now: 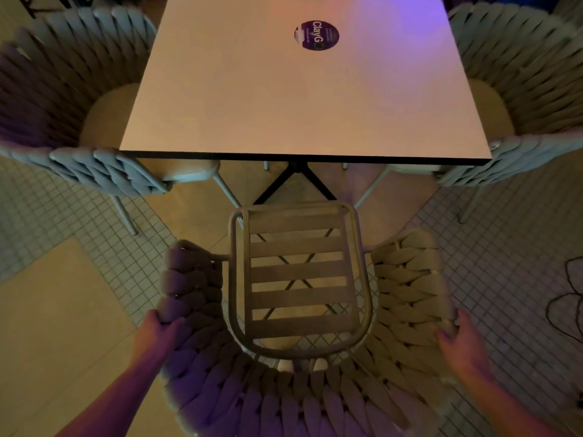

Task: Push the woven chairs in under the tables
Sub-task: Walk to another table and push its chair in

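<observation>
A woven chair (303,395) with a slatted seat stands right below me, facing the square table (303,105). Its seat front lies just short of the table's near edge, over the black cross foot. My left hand (156,329) grips the chair's left woven arm from outside. On the opposite woven arm my right hand (457,339) holds the rim. Two more woven chairs sit at the table's sides: the left chair (72,89) and the right chair (523,77), both with seats partly under the tabletop.
A round purple sticker (316,35) lies on the tabletop. The floor has small white tiles and larger beige slabs. A dark cable (568,298) loops on the tiles at the right. The side chairs' legs stand close to my chair's front corners.
</observation>
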The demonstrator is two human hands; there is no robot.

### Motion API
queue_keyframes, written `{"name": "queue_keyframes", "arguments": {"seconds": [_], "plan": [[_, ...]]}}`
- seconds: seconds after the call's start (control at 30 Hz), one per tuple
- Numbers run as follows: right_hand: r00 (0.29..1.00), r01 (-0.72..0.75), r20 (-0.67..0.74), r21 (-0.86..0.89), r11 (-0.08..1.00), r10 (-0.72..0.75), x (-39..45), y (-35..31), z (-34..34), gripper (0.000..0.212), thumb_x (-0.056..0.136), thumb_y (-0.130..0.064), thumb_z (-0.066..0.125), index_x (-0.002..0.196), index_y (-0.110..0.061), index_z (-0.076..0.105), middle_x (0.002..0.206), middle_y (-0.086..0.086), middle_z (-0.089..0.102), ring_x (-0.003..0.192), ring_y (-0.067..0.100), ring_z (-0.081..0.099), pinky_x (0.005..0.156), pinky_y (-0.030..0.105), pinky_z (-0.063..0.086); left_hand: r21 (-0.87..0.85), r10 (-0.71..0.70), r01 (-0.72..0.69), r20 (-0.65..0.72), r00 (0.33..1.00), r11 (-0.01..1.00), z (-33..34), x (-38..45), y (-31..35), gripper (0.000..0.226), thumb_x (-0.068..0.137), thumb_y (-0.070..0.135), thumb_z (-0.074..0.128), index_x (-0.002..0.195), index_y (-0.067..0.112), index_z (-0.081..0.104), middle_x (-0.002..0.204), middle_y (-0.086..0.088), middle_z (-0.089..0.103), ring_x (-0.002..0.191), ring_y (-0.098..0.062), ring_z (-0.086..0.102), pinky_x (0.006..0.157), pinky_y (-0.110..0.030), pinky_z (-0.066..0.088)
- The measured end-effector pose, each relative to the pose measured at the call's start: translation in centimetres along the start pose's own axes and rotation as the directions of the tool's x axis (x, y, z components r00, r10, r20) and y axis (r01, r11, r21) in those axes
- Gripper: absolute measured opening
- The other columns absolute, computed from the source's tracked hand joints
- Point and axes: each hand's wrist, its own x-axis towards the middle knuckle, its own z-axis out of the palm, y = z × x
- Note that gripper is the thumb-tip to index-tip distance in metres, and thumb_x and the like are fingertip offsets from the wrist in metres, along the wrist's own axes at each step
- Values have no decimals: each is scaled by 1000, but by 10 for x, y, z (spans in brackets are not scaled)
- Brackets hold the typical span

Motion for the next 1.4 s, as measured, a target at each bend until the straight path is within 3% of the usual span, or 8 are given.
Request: {"name": "queue_keyframes", "arguments": {"seconds": [0.23,0.5,0.93,1.03,1.23,1.33,1.4], "plan": [[999,-41,-18,11,999,41,6,1,-1,48,86,-15,63,132,-12,47,110,20,67,96,38,63,78,45,51,1,37,-37,-2,999,999,-1,13,26,35,81,25,72,95,-1,54,94,-29,65,87,-45,61,66,-41,41],[998,-52,-30,31,998,53,7,-2,0,42,86,-22,64,125,-14,50,102,16,68,90,36,64,74,43,51,24,44,-44,17,999,999,-4,29,39,36,82,30,71,96,3,52,97,-29,66,89,-44,62,66,-40,41],[996,-81,-33,29,996,82,11,-8,4,50,88,-27,64,133,-14,46,111,19,67,96,37,63,71,36,44,30,81,-81,4,997,996,-9,41,47,35,80,31,72,92,6,51,93,-26,66,77,-36,57,63,-38,37],[996,-79,-36,36,996,80,12,-8,6,49,88,-27,64,131,-13,47,113,19,66,96,36,62,70,34,42,42,78,-78,-2,997,996,-9,42,47,38,80,32,73,96,3,54,96,-28,66,88,-44,62,64,-38,38],[996,-87,3,69,994,87,13,-12,0,50,91,-28,59,136,-13,45,126,19,60,108,38,59,82,42,47,15,41,-41,55,998,999,-13,41,49,45,81,33,73,106,0,54,102,-27,65,90,-41,61,67,-38,38],[996,7,-91,62,998,-1,4,-25,-3,54,92,-31,58,140,-12,42,136,21,50,120,38,51,94,47,45,-1,27,-27,87,996,1000,-19,36,52,49,82,35,71,111,-1,54,106,-27,65,87,-35,57,68,-37,38],[979,116,-176,81,990,-101,-9,-39,-1,54,93,-35,54,141,-12,41,136,20,47,120,36,49,91,42,42,-9,34,-34,78,996,999,-24,25,55,51,83,36,69,113,-1,54,108,-26,65,95,-39,61,71,-37,40]]}}
